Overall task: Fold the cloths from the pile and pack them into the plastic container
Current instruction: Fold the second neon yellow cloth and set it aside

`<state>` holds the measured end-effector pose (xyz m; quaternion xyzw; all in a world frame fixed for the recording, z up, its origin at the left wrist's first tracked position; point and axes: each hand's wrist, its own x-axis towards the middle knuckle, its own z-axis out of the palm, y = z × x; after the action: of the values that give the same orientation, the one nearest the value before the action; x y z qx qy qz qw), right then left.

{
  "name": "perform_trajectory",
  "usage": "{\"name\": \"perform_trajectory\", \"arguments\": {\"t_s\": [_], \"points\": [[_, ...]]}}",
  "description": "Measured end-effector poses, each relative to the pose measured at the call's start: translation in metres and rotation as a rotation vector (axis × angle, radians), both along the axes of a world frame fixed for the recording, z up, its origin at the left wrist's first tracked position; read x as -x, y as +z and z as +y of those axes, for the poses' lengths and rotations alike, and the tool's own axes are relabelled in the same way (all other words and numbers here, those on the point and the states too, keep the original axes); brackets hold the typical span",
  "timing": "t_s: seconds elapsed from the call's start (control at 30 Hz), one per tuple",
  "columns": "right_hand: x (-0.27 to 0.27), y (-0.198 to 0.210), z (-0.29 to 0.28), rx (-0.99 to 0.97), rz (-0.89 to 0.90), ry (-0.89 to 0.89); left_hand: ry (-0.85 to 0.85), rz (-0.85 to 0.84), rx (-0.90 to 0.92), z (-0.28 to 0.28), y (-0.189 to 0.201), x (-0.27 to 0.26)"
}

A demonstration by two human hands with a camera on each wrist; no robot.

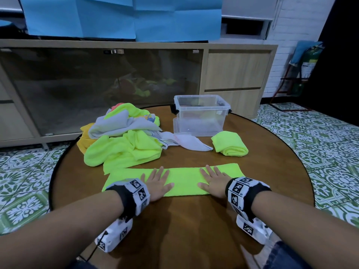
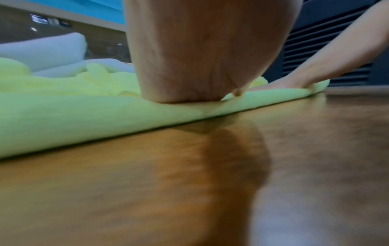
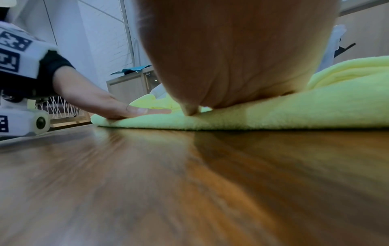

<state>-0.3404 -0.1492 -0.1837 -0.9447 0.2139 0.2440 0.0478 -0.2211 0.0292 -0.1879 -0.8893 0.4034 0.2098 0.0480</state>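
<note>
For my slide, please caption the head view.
Both hands, left and right, press a folded yellow-green cloth flat.

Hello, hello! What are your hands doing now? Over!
Left hand, right hand pressed flat on green cloth strip. Container holds no folded cloth. Nothing in the way.

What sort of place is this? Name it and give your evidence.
Probably a room in a home: a patterned green-and-white tiled floor, a long wooden sideboard with dark glass doors, and a round brown wooden table holding laundry.
</note>
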Motion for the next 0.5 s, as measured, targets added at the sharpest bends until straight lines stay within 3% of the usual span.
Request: {"name": "perform_trajectory", "arguments": {"t_s": [0.37, 0.5], "points": [[0.011, 0.012, -0.004, 0.01, 0.018, 0.054, -0.221, -0.106, -0.166, 0.069, 0.012, -0.042], [0.018, 0.026, 0.007, 0.124, -0.063, 0.234, -0.278, -0.234, -0.148, 0.067, 0.021, -0.038]]}}
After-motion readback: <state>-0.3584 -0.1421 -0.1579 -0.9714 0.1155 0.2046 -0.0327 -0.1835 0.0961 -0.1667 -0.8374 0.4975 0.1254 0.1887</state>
